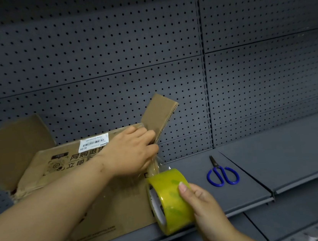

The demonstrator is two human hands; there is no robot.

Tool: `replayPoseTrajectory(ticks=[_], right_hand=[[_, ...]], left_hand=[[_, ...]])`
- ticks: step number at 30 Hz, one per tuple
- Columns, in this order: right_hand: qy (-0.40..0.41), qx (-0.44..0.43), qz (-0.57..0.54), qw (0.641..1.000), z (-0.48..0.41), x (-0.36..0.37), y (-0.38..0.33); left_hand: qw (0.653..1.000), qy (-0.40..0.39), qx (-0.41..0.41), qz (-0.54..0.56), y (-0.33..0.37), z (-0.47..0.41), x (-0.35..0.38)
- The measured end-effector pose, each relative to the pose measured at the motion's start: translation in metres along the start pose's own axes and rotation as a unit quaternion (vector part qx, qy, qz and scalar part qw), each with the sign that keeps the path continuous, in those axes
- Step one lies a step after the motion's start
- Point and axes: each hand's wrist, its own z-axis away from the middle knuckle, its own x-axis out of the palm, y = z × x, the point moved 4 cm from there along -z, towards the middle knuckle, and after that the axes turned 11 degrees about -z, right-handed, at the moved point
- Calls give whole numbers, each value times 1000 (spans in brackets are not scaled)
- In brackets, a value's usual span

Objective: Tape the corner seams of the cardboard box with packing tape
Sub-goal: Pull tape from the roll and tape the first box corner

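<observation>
**Tape Meets the Box's Right Corner**

On a grey shelf [278, 155] backed by pegboard [105, 46], we see a cardboard box [114, 206] lying with its right flap [159, 116] standing open and its right-hand corner seam turned toward the work. The left hand [132, 151] reaches across the box. As far as we can tell, its grip is clamped on the free end of the tape strip [155, 165], fingers and thumb curled at the top of that corner, likely to anchor the tape there. The right hand [202, 201] has its grip closed round the yellow tape roll [170, 201], held below the left hand and just beside the box's right edge, so the strip runs down along the seam (the clear film is faint against the cardboard). Blue-handled scissors [222, 174] lie well apart to the right, placed, we judge, for the cut.
</observation>
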Motion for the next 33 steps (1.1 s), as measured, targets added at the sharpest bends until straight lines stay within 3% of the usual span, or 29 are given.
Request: replayPoseTrajectory(ticks=[6, 9, 13, 18, 33], right_hand=[[5, 4, 0, 1000, -5, -1, -4], [3, 2, -7, 1000, -7, 0, -4], [2, 4, 1, 1000, -8, 0, -5], [-7, 6, 38, 999, -8, -1, -5], [41, 5, 72, 997, -7, -3, 0]], left_hand=[[999, 44, -7, 10, 0, 8, 1], [995, 77, 65, -9, 7, 8, -1], [988, 46, 143, -48, 13, 12, 10], [985, 13, 157, -65, 14, 12, 16], [984, 72, 158, -29, 21, 23, 23]])
